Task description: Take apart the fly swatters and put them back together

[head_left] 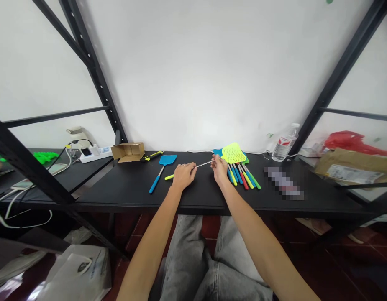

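Observation:
Between my hands a yellow-green fly swatter (233,153) is stretched out, its thin metal shaft running slantwise across the black table. My left hand (183,174) is closed round the handle end, and the yellow grip sticks out on its left. My right hand (218,167) pinches the shaft close to the perforated head. Beneath that head lies a pile of other fly swatters with blue, red, yellow and green handles (245,177), their heads partly hidden. A single blue fly swatter (157,180) lies apart, left of my left hand.
An open cardboard box (128,152) and a black-and-yellow tool (153,156) stand at the back left. To the right are a water bottle (285,143), a blurred-out item (283,182) and a brown parcel (353,167). Black rack posts (101,83) flank the table (118,188).

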Motion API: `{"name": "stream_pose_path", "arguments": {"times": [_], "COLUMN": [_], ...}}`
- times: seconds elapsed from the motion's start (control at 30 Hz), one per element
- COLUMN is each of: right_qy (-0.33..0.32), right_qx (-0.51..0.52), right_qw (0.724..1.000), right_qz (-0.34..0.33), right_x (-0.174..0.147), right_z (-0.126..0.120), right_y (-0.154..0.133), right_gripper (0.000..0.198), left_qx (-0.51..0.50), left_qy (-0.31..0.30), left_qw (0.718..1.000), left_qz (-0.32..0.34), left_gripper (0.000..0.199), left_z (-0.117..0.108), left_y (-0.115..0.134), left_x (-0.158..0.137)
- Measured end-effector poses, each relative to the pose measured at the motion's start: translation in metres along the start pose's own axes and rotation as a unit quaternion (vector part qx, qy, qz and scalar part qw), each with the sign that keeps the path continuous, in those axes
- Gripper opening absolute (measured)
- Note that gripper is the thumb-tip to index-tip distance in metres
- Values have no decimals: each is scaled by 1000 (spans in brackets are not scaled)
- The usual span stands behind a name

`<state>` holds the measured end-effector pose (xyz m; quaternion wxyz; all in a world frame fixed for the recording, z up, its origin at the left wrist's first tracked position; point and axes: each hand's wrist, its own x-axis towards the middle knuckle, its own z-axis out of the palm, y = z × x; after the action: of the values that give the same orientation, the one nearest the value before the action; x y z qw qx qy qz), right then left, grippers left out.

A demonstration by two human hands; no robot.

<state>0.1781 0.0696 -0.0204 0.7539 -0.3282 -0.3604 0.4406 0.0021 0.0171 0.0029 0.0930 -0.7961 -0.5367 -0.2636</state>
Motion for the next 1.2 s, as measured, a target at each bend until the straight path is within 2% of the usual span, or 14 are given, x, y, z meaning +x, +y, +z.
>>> {"name": "stream_pose_path", "arguments": {"times": [0.07, 0.13, 0.2, 0.27, 0.53, 1.2], "right_qy": [-103, -191, -239, -249, -154, -31], "right_qx": [-74, -138, -169, -178, -139, -73], "right_qw": [992, 972, 956, 952, 978, 997], "right_qz": [10, 10, 0, -13, -7, 1], "right_x": [-6, -9, -11, -10, -7, 0], "right_z": [2, 4, 4, 4, 2, -1], "right_y": [1, 3, 4, 5, 8, 7], "right_gripper": [42, 41, 42, 43, 46, 48], "left_qx": [-13, -22, -26, -25, -32, -60], "left_qy": [4, 16, 18, 17, 34, 34], "left_qw": [1000, 999, 999, 999, 999, 997], "left_qz": [12, 17, 20, 17, 16, 19], "left_gripper": [31, 33, 35, 35, 39, 40], "left_z": [1, 1, 2, 3, 11, 15], "left_y": [2, 2, 0, -1, 2, -4], "left_x": [-1, -1, -1, -1, 4, 5]}}
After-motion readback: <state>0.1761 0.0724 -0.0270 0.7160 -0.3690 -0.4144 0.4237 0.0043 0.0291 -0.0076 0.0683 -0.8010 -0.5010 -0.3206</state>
